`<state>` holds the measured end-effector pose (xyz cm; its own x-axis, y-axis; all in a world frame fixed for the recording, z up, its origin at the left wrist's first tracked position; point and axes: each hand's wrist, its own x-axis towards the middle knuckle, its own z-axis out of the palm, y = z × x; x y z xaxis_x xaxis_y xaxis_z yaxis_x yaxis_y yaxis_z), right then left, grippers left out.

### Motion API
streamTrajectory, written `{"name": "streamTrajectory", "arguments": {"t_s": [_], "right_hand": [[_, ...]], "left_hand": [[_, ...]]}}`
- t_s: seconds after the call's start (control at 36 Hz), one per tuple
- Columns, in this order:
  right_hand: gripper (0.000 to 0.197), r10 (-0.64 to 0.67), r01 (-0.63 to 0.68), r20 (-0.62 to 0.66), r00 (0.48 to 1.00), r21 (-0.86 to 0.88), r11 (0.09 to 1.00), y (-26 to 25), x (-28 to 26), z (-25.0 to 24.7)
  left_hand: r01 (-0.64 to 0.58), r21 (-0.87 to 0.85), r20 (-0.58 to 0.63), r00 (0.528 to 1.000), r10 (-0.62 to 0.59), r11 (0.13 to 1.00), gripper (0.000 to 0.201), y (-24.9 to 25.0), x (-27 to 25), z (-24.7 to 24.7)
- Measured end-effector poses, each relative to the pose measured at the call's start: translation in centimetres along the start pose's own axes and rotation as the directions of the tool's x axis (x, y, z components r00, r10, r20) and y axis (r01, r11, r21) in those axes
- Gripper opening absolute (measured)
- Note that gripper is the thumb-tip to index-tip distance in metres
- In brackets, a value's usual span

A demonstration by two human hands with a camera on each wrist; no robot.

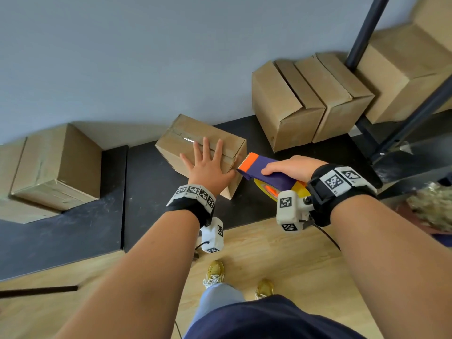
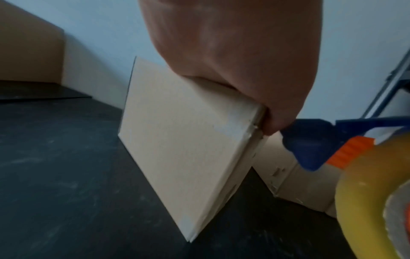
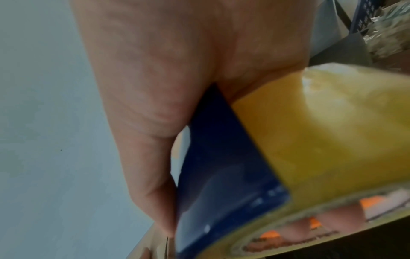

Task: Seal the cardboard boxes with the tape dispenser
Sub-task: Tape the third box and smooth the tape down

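The right hand (image 1: 292,167) grips the tape dispenser (image 1: 266,173), fingers curled round its blue body, thumb along the near side. The dispenser's orange toothed end (image 1: 248,162) touches the right end of the box (image 1: 195,145), where the tape on top runs over the edge. The yellow tape roll (image 1: 265,188) hangs under the hand; in the right wrist view it fills the lower right, with fingers showing through its core.

The left hand (image 1: 208,165) lies flat on the box top, fingers straight and spread, palm near the box's near right corner. In the left wrist view the heel of the hand presses on the box's upper edge.

The box sits on a dark mat (image 1: 146,192) on the floor, close to the wall (image 1: 146,57), turned at an angle to it. A shiny strip of tape (image 1: 187,139) runs along its top seam.

At the mat's left edge stands another box (image 1: 61,165). Toward the right far corner stand two boxes side by side (image 1: 305,101), and beyond them a larger one (image 1: 403,69) behind a dark metal frame (image 1: 362,37). The near floor is light wood (image 1: 269,253), with the person's shoes (image 1: 215,272) on it.
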<state>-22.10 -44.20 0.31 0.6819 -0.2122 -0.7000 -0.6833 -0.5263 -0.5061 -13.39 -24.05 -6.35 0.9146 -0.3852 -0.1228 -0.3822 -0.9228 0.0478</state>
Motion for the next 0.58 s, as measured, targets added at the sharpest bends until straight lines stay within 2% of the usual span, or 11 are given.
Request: {"name": "streamTrajectory", "arguments": {"t_s": [0.22,0.31,0.39,0.58], "right_hand": [[0.047,0.019,-0.020,0.062,0.998,0.017,1.000,0.7,-0.4,-0.9],[0.054,0.031,-0.030,0.048,0.998,-0.007,1.000,0.8,-1.0,-1.9],[0.049,0.020,-0.022,0.046,0.999,0.037,0.999,0.7,-1.3,-2.5],[0.054,-0.002,-0.007,0.079,0.997,0.108,0.994,0.7,-2.1,-3.4]], "left_hand": [[0.023,0.004,-0.021,1.000,-0.023,1.000,0.077,0.3,0.2,0.5],[0.022,0.015,-0.028,0.999,-0.022,1.000,0.076,0.4,0.2,0.5],[0.022,0.026,-0.031,0.999,-0.022,0.999,0.075,0.5,0.3,0.6],[0.030,-0.007,-0.043,0.999,-0.030,1.000,0.076,0.4,0.3,0.8]]}}
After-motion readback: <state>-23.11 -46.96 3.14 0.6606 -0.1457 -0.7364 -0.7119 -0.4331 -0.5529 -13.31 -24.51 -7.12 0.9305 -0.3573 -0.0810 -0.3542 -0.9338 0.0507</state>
